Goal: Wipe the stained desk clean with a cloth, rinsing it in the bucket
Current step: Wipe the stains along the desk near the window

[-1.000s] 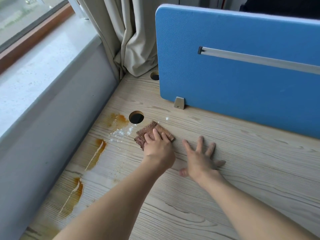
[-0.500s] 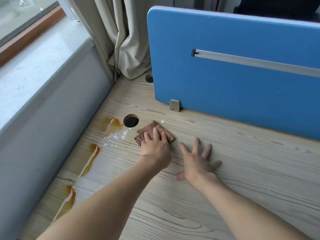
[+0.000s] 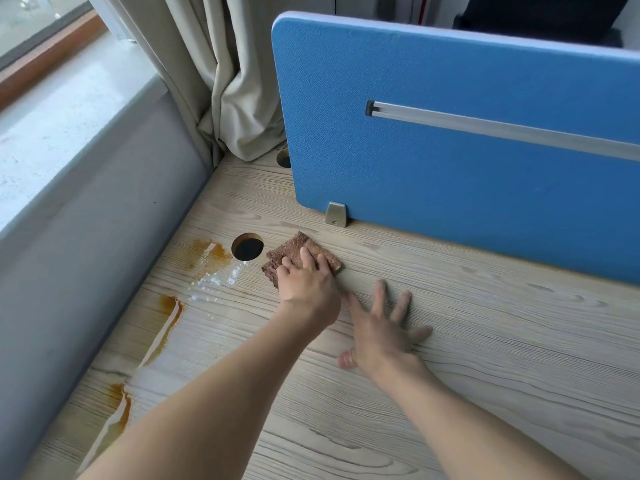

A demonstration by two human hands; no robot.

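**Wiping stroke beside the cable hole, stains not yet reached**

Head view. The left hand [image 3: 308, 285] lies palm-down on a folded brown cloth [image 3: 294, 249], fingers extended and pressing it flat against the wood-grain desk [image 3: 450, 358]; nothing is curled round the fabric. The right hand [image 3: 381, 334] rests just beside it, fingers spread and straight on the bare desktop, holding nothing and apparently serving as a brace. The cloth sits between a round cable hole [image 3: 247, 247] and the metal bracket [image 3: 336, 214] of the blue partition screen [image 3: 450, 168], close to both. The bucket is not in view.

Left of the hole lies an amber stain [image 3: 207, 252]; a longer amber streak [image 3: 169, 317] and a further amber patch [image 3: 119, 407] run toward the near desk edge along the grey wall panel [image 3: 86, 237]. White flecks [image 3: 214, 278], foam or droplets, are scattered between the hole and the streak. Judged from this layout, most of the staining is unwiped.

Hazards from this position:
- A leftward stroke passes the open hole, so a cloth corner could snag on the rim, or liquid could be pushed down into it.
- The amber liquid looks wet and pooled, and a flat, unanchored cloth may smear it wider or drive it into the gap at the wall panel.
- A saturated cloth would redeposit colour unless rinsed.
- The bracing hand rests on a surface that may become slippery as moisture spreads.
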